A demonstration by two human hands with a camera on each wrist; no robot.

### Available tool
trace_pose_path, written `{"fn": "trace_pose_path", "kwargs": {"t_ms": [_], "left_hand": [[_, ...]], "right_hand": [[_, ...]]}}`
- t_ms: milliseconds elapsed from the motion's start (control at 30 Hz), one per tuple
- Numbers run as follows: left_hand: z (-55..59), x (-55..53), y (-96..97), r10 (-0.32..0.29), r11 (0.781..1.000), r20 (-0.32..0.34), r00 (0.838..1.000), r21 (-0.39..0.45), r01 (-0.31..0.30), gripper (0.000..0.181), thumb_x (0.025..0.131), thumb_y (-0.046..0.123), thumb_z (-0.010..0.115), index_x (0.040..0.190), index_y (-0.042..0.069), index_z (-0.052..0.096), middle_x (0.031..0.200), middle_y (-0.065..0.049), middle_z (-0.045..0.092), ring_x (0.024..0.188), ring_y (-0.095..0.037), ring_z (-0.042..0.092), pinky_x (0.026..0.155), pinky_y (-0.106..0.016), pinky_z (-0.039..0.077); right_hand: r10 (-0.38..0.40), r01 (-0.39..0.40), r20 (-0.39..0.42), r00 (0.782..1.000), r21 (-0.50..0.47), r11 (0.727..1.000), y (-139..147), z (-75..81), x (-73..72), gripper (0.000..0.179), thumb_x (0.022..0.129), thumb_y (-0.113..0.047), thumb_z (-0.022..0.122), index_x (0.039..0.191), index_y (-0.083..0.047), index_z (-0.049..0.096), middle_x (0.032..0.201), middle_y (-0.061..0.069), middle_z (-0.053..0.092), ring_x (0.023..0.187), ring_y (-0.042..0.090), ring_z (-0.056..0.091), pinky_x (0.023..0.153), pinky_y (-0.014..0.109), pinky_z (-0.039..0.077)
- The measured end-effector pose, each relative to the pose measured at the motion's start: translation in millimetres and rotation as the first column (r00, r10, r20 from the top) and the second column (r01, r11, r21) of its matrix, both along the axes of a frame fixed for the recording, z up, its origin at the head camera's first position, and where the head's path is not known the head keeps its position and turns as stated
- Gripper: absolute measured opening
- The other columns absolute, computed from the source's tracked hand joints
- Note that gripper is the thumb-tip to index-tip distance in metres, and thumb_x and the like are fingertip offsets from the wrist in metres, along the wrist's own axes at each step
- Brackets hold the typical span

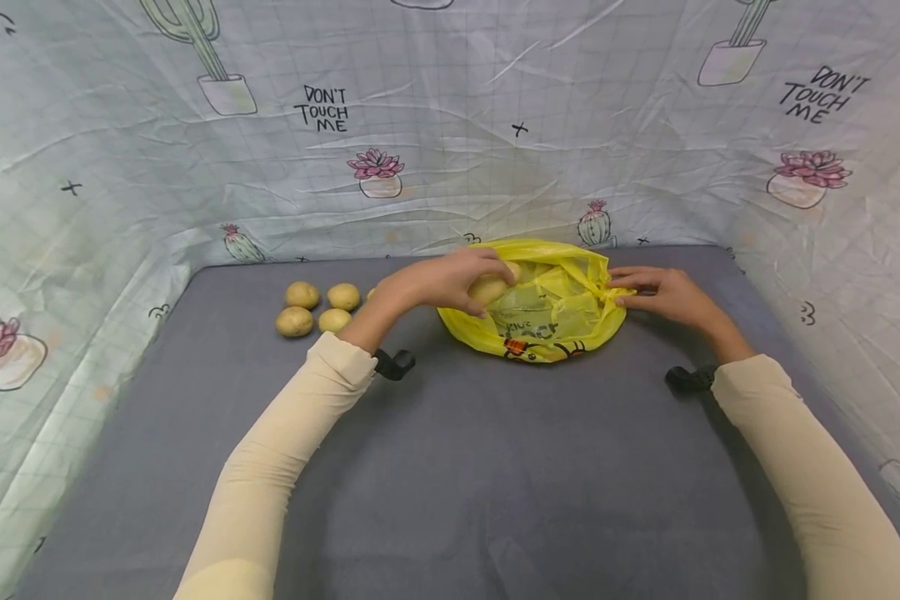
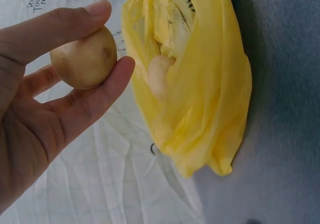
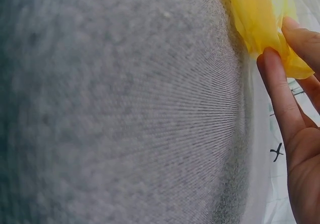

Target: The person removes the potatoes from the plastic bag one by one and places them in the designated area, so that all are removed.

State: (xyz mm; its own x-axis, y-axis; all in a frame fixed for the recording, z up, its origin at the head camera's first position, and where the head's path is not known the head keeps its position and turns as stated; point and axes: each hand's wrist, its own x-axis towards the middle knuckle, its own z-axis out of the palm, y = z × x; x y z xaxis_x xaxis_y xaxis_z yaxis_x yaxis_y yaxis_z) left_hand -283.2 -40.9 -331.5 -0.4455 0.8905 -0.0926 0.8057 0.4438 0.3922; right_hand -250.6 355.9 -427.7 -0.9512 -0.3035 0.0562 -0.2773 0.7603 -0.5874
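Observation:
My left hand [image 1: 453,279] holds a potato [image 2: 85,58] between thumb and fingers, over the left side of a yellow plastic bag [image 1: 457,329]. The bag lies open on the table with its mouth facing up, and dark print shows on its front. Another potato [image 2: 159,76] is inside the bag, partly covered by the plastic in the left wrist view. At the bag's right end, my right hand [image 1: 667,293] pinches the gathered yellow plastic [image 3: 262,18] between thumb and fingers.
Several potatoes [image 1: 295,322] sit in two rows on the grey tabletop [image 1: 495,467], left of the bag; one is mostly hidden behind my left forearm. A printed cloth [image 1: 450,158] with cactus drawings hangs behind the table and along both sides.

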Motion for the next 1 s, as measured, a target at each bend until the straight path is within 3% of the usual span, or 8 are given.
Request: {"fn": "trace_pose_path", "kwargs": {"t_ms": [133, 367, 667, 1000], "left_hand": [[2.3, 3.3, -9.9, 0.004, 1.000, -0.005, 1.000, 0.023, -0.004, 0.053, 0.086, 0.014, 0.082, 0.136, 0.014, 0.063, 0.137, -0.010, 0.055, 0.117, -0.025, 0.053, 0.096, -0.040, 0.046], [6.2, 6.7, -21.1, 0.030, 0.999, -0.016, 0.999, 0.021, -0.029, 0.056, 0.085, 0.011, 0.084, 0.136, 0.014, 0.062, 0.135, -0.010, 0.055, 0.118, -0.026, 0.052, 0.098, -0.040, 0.046], [6.7, 10.3, -33.7, 0.049, 0.999, -0.012, 0.999, 0.018, -0.049, 0.057, 0.083, 0.009, 0.084, 0.136, 0.015, 0.063, 0.132, -0.009, 0.056, 0.112, -0.024, 0.054, 0.095, -0.039, 0.048], [8.1, 13.3, -41.1, 0.033, 0.999, -0.046, 0.998, 0.001, -0.033, 0.056, 0.084, 0.011, 0.084, 0.136, 0.015, 0.065, 0.130, -0.010, 0.057, 0.114, -0.026, 0.055, 0.097, -0.040, 0.048]], "right_hand": [[0.008, -0.008, -0.003, 1.000, 0.005, 1.000, -1, 1.0, 0.4, 0.034, 0.096, -0.028, 0.073, 0.128, -0.019, 0.073, 0.145, 0.001, 0.059, 0.119, 0.020, 0.059, 0.076, 0.016, 0.043], [0.009, -0.009, -0.013, 1.000, 0.006, 1.000, 0, 0.9, -0.2, 0.034, 0.096, -0.029, 0.073, 0.128, -0.020, 0.074, 0.144, 0.001, 0.060, 0.115, 0.011, 0.059, 0.075, 0.017, 0.043], [0.009, -0.009, -0.007, 1.000, 0.009, 1.000, 2, -0.6, -1.2, 0.034, 0.096, -0.030, 0.073, 0.129, -0.019, 0.073, 0.145, 0.004, 0.059, 0.123, 0.023, 0.058, 0.078, 0.014, 0.042], [0.009, -0.009, -0.008, 1.000, -0.004, 1.000, 2, 1.0, 1.3, 0.034, 0.096, -0.031, 0.072, 0.129, -0.020, 0.073, 0.146, 0.002, 0.059, 0.117, 0.005, 0.057, 0.078, 0.014, 0.043]]}}
